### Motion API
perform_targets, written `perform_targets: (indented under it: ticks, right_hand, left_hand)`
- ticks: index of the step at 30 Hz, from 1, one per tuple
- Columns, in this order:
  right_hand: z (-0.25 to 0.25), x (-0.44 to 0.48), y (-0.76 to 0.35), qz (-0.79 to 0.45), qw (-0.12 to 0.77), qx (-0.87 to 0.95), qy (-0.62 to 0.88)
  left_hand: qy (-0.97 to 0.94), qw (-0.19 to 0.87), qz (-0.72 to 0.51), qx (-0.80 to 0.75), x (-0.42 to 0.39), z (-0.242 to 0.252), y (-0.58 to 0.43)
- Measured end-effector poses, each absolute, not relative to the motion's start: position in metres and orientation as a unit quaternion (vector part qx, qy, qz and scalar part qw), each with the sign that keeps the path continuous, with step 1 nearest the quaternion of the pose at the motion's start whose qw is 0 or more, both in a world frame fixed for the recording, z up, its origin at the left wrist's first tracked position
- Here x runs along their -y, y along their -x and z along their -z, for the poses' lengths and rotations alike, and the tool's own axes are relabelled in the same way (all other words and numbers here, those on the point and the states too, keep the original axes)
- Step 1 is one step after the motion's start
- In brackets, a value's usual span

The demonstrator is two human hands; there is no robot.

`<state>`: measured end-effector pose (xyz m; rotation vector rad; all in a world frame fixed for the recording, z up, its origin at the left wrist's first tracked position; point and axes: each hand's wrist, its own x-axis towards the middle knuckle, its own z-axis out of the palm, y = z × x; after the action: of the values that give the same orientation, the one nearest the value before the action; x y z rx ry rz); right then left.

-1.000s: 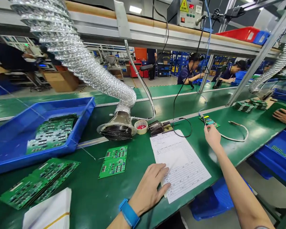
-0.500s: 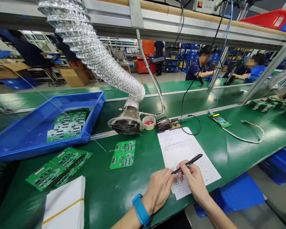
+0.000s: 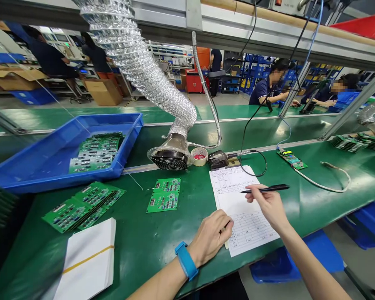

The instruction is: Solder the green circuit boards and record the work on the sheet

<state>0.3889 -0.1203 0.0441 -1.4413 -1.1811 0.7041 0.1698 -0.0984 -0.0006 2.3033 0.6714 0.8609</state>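
Pinched firmly in the right hand (image 3: 268, 205), a slim, smooth black pen (image 3: 273, 188). Directly beneath this grip, thin white paper (image 3: 253, 227), flat, printed with ruled grids around a plain patch. Left of the grip, on the glossy green bench (image 3: 137, 241), a rectangular board (image 3: 164, 196), studded with tiny parts; farther left, a slanting stack of boards (image 3: 83, 204) and a crisp white bundle (image 3: 95, 237) under a yellow band. Right of the grip, a small module (image 3: 292, 159) with a yellow-green strip, plus a pale, curved cable (image 3: 331, 190). Beyond the paper's top edge, a black block (image 3: 217, 159); farther left, a round fan hood (image 3: 170, 158) beneath crinkled, ribbed silver duct (image 3: 167, 93).

Beyond the grip, leftward, a cream ring (image 3: 200, 163) with something red inside. Well to the left, a blue tray (image 3: 46, 158), smooth and slope-walled, holding overlapping green circuit boards (image 3: 96, 152).

Pen nearly level between thumb and fingers drawn together, tip pointing left over the paper; cannot tell whether touching. Right forearm reaching in from the lower right. Left hand (image 3: 213, 233) nearer than the grip and to its left, back upward, fingers curled, resting at the paper's left edge; cannot tell whether holding anything. Around the left wrist, a blue strap (image 3: 186, 261).
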Motion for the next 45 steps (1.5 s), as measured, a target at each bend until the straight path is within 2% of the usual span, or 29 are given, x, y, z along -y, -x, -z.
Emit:
perform_targets:
  ticks: [4, 10, 15, 23, 34, 45]
  right_hand:
    - [-0.026, 0.09, -0.368, -0.318, 0.488, 0.541, 0.606]
    - [0.01, 0.071, -0.359, -0.293, 0.523, 0.486, 0.635]
    - [0.019, 0.076, -0.356, -0.26, 0.538, 0.464, 0.654]
    - [0.02, 0.066, -0.352, -0.164, 0.507, 0.508, 0.677]
    - [0.024, 0.061, -0.349, -0.173, 0.463, 0.578, 0.649]
    - [0.024, 0.063, -0.349, -0.154, 0.473, 0.574, 0.65]
  left_hand:
    - [-0.869, 0.255, -0.323, -0.276, 0.096, 0.006, -0.17]
    - [-0.914, 0.16, -0.254, -0.271, 0.092, 0.019, -0.166]
    - [-0.93, 0.107, -0.202, -0.289, 0.093, 0.029, -0.167]
    - [-0.922, 0.128, -0.215, -0.296, 0.094, 0.026, -0.168]
    - [-0.932, 0.106, -0.189, -0.291, 0.094, 0.022, -0.17]
    - [-0.937, 0.089, -0.163, -0.296, 0.094, 0.021, -0.17]
